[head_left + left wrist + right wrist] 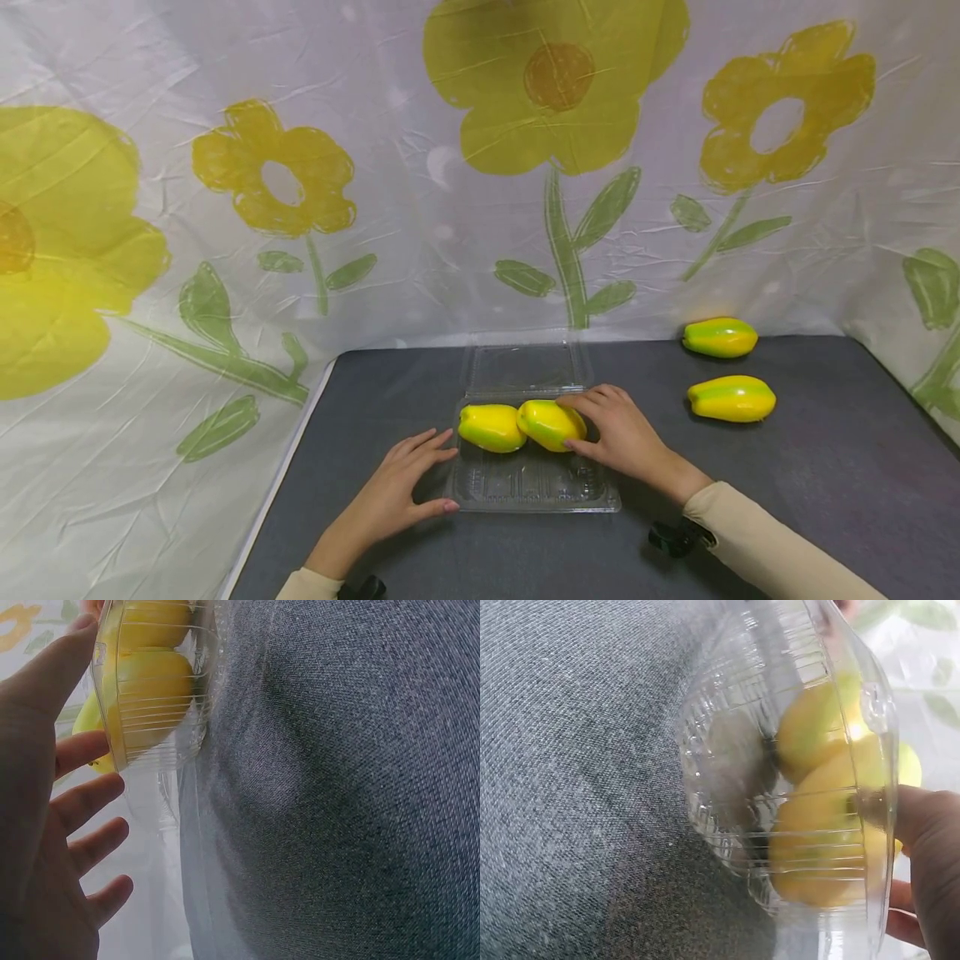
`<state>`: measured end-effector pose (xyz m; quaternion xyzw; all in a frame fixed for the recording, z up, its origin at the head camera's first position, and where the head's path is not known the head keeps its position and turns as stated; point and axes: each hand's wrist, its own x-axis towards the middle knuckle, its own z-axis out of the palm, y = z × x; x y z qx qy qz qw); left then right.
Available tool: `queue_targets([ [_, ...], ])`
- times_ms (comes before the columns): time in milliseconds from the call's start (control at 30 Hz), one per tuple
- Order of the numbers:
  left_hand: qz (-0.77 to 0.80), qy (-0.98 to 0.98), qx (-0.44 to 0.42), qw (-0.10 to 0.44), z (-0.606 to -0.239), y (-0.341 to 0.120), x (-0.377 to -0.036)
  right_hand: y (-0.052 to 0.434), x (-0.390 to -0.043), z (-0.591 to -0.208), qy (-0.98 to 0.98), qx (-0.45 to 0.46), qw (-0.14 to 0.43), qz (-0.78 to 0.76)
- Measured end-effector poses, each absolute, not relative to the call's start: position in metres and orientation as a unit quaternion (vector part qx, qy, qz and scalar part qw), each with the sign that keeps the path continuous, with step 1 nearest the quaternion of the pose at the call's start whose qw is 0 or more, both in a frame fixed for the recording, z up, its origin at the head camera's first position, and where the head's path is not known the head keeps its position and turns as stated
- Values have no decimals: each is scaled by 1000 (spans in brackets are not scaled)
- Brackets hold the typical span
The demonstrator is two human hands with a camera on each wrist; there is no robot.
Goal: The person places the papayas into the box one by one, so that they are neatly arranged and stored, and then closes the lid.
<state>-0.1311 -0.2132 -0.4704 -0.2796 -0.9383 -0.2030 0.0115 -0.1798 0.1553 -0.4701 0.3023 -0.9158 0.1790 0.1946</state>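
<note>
Left hand (386, 492): at about half past eight from the clear container, fingers straight and spread, thumb apart, gripping nothing; fingertips by the wall, contact hard to judge.
Right hand (622, 433): at three o'clock, thumb and fingers bent around the outer end of the right fruit (553, 425), opened about as wide as the fruit.
Fruit inside: the right fruit at one o'clock in the container, left fruit (491, 428) at ten, their ends touching; both yellow with green.
Clear container (536, 505): between the hands, its six o'clock half bare; lid (525, 367) folded back toward twelve.
Loose fruit: near one (732, 398) at half past two, far one (720, 337) at two, both on the tabletop (825, 467), well apart from the container.
Progress: I'd call it about half packed; two in, though the right one is not yet released. Probably left: the loose pair, then the lid.
Head view only: both loose fruits and the whole folded-back lid.
Left wrist view: ribbed side wall, with fruit rising above the rim; head view hides that height.
Right wrist view: thumb across the rim against fruit; whether that fruit bears fully on the base, can't tell.
</note>
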Motion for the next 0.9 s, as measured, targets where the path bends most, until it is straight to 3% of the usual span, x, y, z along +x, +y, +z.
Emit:
queue_targets([
  [733,-203,-938,-282,10,-469,-214,-132,150,-180,-467,-921,298,180,173],
  [900,-199,-938,-284,13,-471,-214,-131,148,-180,-468,-923,291,203,147],
])
